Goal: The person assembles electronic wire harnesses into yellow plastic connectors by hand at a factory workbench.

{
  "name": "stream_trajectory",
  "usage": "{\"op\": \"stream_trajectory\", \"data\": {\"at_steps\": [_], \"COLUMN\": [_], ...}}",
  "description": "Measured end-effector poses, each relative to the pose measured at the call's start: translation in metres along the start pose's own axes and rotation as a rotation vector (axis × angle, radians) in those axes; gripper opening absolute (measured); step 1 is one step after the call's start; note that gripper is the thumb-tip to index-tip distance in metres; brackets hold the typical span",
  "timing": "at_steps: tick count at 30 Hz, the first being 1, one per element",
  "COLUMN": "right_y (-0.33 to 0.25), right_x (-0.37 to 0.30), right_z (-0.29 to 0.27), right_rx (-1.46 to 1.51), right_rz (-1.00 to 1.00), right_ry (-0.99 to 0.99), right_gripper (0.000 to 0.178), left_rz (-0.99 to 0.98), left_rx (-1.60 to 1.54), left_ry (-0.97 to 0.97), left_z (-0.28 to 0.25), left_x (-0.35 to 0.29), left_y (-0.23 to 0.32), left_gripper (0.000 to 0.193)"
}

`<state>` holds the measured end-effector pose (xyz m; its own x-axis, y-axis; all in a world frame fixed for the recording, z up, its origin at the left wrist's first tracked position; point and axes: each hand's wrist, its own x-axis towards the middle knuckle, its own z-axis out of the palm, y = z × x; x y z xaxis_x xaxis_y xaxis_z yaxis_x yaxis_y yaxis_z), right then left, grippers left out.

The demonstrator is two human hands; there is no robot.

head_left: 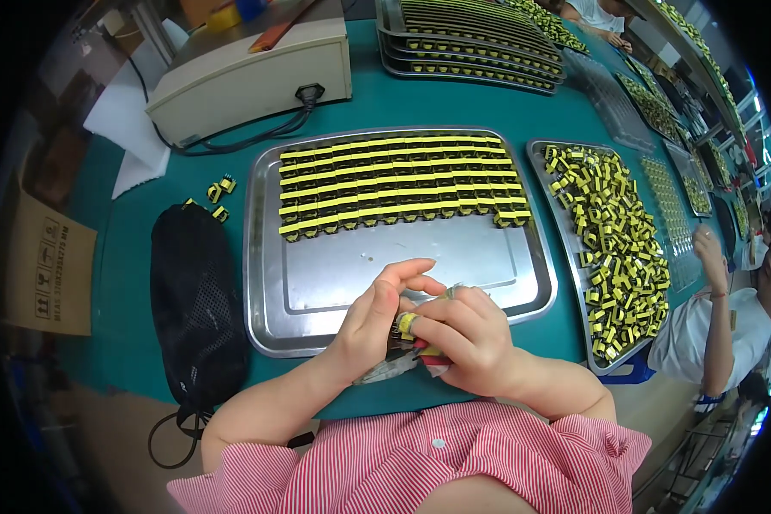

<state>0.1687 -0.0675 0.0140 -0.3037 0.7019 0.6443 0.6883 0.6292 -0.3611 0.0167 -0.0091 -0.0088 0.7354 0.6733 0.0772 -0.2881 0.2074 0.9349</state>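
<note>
My hands meet over the near edge of a shallow metal tray [334, 283]. Two fingers of my left hand [364, 330] stretch toward the right; its other fingers are partly hidden. My right hand [480, 347] is closed, its curled fingers around a small yellow-and-black component [406, 323], probably a coil transformer, with dark pins beside it. Under the right fingers shows a red piece [435, 360], its kind hidden. A greyish, crumpled-looking thing [387, 368] lies below my hands. Rows of matching yellow-topped components [394, 176] fill the tray's far half, the nearest row only at its right end.
At right, another tray [604, 367] holds a loose heap of components [612, 248]. A black mesh pouch [197, 308] lies left, near several loose components [220, 212]. Behind stand a beige device [257, 77] with a cable and stacked loaded trays [471, 73]. A co-worker's arm [718, 325] is at far right.
</note>
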Motion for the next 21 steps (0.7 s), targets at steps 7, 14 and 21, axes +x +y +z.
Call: {"op": "stream_trajectory", "data": {"at_steps": [7, 14, 21], "right_y": [0.001, -0.0024, -0.0022], "right_x": [0.0007, -0.0012, 0.0009], "right_z": [0.0, 0.0006, -0.0007], "right_rx": [0.1, 0.032, 0.119], "right_rz": [0.043, -0.004, 0.05], "right_ry": [0.039, 0.036, 0.013], "right_gripper": [0.043, 0.044, 0.045], "left_rz": [-0.059, -0.057, -0.124], "left_rx": [-0.04, -0.112, -0.025], "left_ry": [-0.019, 0.039, 0.014], "left_z": [0.0016, 0.0074, 0.0092], "left_x": [0.0036, 0.0013, 0.0033], "left_y": [0.0038, 0.0026, 0.0073], "left_gripper": [0.071, 0.061, 0.074]}}
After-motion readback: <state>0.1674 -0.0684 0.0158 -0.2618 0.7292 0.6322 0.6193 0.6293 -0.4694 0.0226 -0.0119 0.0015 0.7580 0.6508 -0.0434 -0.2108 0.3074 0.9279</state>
